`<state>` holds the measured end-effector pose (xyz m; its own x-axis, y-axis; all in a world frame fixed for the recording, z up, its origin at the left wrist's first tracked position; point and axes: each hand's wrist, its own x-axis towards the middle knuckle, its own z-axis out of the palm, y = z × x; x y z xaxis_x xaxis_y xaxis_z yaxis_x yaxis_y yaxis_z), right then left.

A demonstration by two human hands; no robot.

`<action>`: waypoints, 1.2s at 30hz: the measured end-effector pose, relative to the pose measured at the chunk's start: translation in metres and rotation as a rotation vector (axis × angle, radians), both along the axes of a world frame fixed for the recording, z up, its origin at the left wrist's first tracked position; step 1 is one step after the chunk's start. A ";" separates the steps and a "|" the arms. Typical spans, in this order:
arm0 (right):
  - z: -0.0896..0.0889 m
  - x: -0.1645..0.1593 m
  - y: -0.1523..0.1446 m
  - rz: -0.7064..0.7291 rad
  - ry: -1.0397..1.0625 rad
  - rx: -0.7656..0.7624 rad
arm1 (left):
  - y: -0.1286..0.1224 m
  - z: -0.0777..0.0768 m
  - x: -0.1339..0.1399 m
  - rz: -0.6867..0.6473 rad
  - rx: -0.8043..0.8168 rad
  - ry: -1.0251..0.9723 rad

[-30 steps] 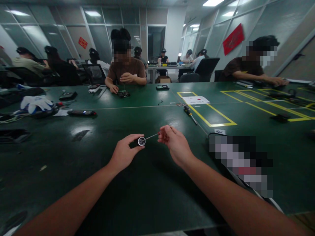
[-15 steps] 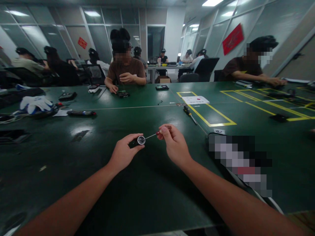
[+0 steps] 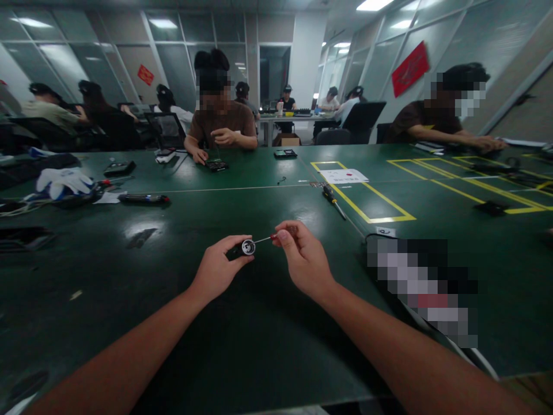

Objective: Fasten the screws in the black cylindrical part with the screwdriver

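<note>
Between thumb and fingers, my left hand (image 3: 219,266) grips a small dark cylindrical part (image 3: 247,247) whose pale ring-shaped end faces me. My right hand (image 3: 305,251) is closed around the red handle of a thin screwdriver (image 3: 264,238). Its metal shaft points left at the ringed end; whether the tip touches inside the ring I cannot tell. Both hands are held above the green table (image 3: 259,346). Farther off, a black and yellow screwdriver (image 3: 333,200) lies on the tabletop.
White gloves (image 3: 64,181), cables and a dark pen-shaped tool (image 3: 144,199) lie to the left. A paper sheet (image 3: 343,176) rests by yellow tape outlines. At right is a blurred-out bag-like object (image 3: 423,288). A co-worker (image 3: 222,124) sits opposite, handling a dark device (image 3: 216,165).
My right hand and the screwdriver have shifted slightly left, toward the ringed end, and the shaft lies a little flatter. My left hand stays in place with the cylindrical part.
</note>
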<state>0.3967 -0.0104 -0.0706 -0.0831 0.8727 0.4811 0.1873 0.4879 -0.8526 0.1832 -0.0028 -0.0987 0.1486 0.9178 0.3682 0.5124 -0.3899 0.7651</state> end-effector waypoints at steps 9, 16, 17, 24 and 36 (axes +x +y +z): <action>0.002 0.000 -0.003 0.015 -0.033 0.014 | 0.000 0.002 0.001 0.013 0.005 0.008; 0.003 0.000 -0.005 0.006 -0.067 0.025 | -0.001 0.004 0.001 0.024 -0.010 -0.009; 0.003 0.000 -0.005 0.001 -0.072 0.026 | -0.002 0.004 0.002 0.027 -0.012 -0.010; 0.005 0.002 -0.006 -0.038 -0.125 0.047 | -0.002 0.004 0.001 0.030 -0.014 -0.007; 0.005 0.002 -0.005 0.199 -0.048 -0.024 | 0.001 0.000 0.000 0.016 0.023 -0.009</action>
